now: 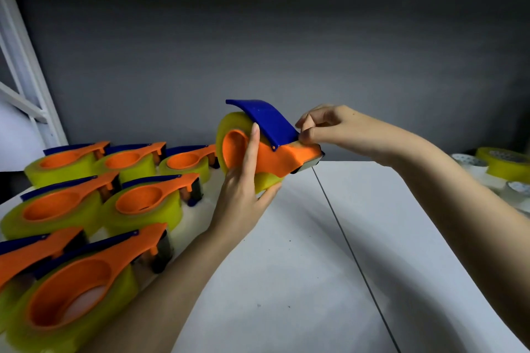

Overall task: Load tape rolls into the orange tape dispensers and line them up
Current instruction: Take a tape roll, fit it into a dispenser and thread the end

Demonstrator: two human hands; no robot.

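Dispenser (272,157), roll loaded: left hand (243,192) grips it, right hand (324,126) pinches tape end at its nose; best drawn straight, taut.

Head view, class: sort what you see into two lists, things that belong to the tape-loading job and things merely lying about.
Job:
held orange dispenser with its yellow tape roll
left hand
right hand
loaded dispensers lined up at left
spare tape rolls at right

Lying about:
white frame at far left
white table
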